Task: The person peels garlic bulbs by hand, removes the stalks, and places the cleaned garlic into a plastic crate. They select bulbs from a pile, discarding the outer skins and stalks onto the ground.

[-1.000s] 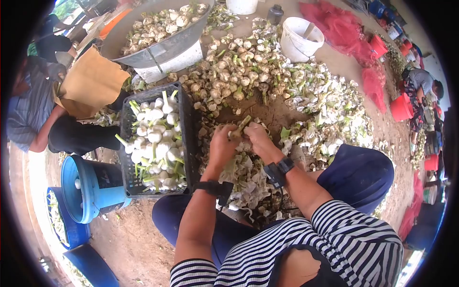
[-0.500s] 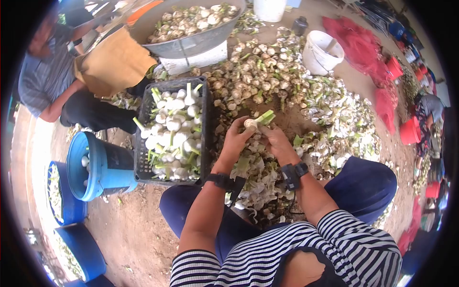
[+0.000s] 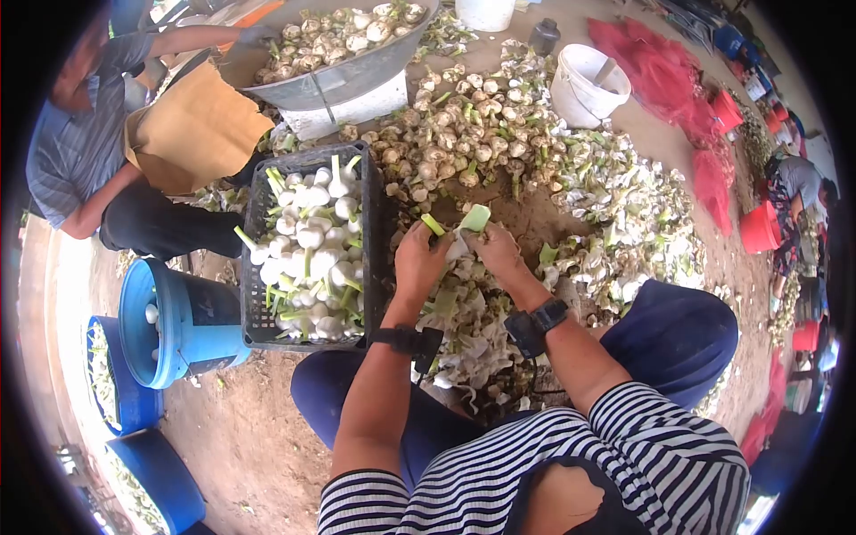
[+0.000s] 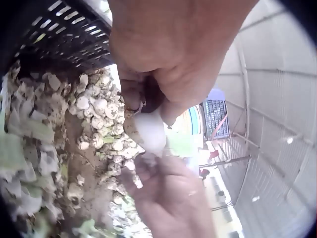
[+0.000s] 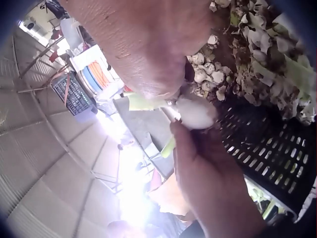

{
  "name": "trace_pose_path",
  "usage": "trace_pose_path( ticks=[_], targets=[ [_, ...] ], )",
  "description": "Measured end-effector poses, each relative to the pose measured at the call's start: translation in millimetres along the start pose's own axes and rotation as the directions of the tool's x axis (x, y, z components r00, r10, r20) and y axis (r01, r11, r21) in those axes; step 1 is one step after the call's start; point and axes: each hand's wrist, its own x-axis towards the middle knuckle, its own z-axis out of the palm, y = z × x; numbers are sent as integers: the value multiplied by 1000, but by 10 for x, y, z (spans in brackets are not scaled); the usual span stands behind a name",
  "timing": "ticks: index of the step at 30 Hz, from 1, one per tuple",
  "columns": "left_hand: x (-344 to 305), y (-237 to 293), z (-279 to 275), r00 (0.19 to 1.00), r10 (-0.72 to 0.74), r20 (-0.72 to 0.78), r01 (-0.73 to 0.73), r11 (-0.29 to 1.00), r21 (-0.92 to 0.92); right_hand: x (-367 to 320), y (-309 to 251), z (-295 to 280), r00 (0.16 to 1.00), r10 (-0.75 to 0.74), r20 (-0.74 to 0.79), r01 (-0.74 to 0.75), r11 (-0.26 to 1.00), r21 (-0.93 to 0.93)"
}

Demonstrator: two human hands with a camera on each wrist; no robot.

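My left hand [image 3: 420, 265] holds a garlic bulb by its body, with the green stem [image 3: 432, 224] sticking out past the fingers. Close on its right, my right hand [image 3: 499, 257] pinches a pale green strip of skin [image 3: 475, 218]. The white bulb [image 4: 150, 131] shows between both hands in the left wrist view. In the right wrist view the same bulb [image 5: 195, 113] lies between the right hand [image 5: 143, 44] above and the left hand [image 5: 208, 173] below, its far side hidden by fingers.
A black crate [image 3: 375, 267] of white bulbs stands left of my hands. Unpeeled garlic [image 3: 455, 134] is heaped ahead, peelings [image 3: 624, 214] to the right. Blue bucket [image 3: 183, 330], white bucket [image 3: 580, 94] and metal tub [image 3: 348, 85] stand around. Another person [image 3: 67, 165] sits at left.
The bulb has turned in my left hand, and a green strip now stands apart from its stem in my right fingers. The seated person's arm has reached to the metal tub.
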Motion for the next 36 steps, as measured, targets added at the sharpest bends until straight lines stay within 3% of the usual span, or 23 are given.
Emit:
trace_pose_path(
  ticks=[1,2,3,4,6,7,8,11,14,15,16,17,18,19,21,22,23,27,32,33,34,35,36],
  targets=[
    [-6,43,-27,995,-92,41,95,994,-55,4,53,16,995,-72,-69,63,989,-136],
    [-5,10,-4,975,-194,105,219,903,-369,8,105,22,980,-153,-128,113,954,-276],
    [15,-13,0,944,-264,198,329,702,-631,12,101,8,955,-241,-175,151,898,-414],
    [43,-39,-6,905,-295,307,412,420,-809,-2,94,-27,967,-247,-56,196,872,-449],
    [73,-95,-35,894,-350,280,382,266,-885,-57,43,-83,952,-239,190,303,814,-496],
    [74,-125,-53,883,-383,272,364,192,-911,-63,-1,-58,939,-97,329,193,942,-273],
    [70,-160,-77,869,-416,267,343,120,-932,-118,-40,-86,944,-106,314,128,991,-49],
    [67,-237,-126,831,-510,223,307,84,-948,-191,-271,-155,954,-213,213,48,806,590],
    [111,-344,-197,831,-510,220,239,-29,-971,-15,-213,-295,883,-45,467,-111,947,301],
    [150,-256,-292,825,-552,120,128,-23,-991,45,-117,-321,849,12,528,-15,1000,2],
    [189,-200,-380,805,-593,20,15,-14,-1000,121,72,-318,818,89,568,99,951,-293],
    [193,-519,-382,936,-353,0,-96,-256,-962,184,301,-304,791,183,584,218,806,-550],
    [160,-824,-355,990,-105,-91,-132,-502,-855,241,503,-294,771,281,572,336,583,-740],
    [100,-490,-414,864,-503,-8,-246,-408,-879,326,645,-295,829,201,522,230,728,-646],
    [123,-267,-281,754,-649,104,-86,-254,-963,546,921,-303,931,85,355,49,934,-353],
    [134,-232,-200,682,-718,142,12,-184,-983,680,1064,-277,961,67,267,40,925,-377],
    [76,-269,-115,773,-588,237,235,-82,-969,829,1203,-233,983,46,177,29,916,-400],
    [118,-14,178,806,-406,431,529,164,-833,1359,1661,64,989,-145,-5,128,893,-431],
    [57,-70,313,797,-315,515,604,439,-665,1769,1706,380,979,200,49,-104,685,-721],
    [74,-65,298,778,-358,516,628,430,-649,1689,1807,391,994,-108,-21,80,839,-538],
    [98,-102,312,797,-349,492,603,470,-644,1649,1796,318,994,-61,89,97,868,-487],
    [91,-148,328,808,-336,483,588,502,-635,1633,1628,261,974,164,159,-40,806,-591],
    [97,-164,306,803,-351,481,596,494,-633,1580,1728,234,944,224,242,-38,803,-595]
  ],
)
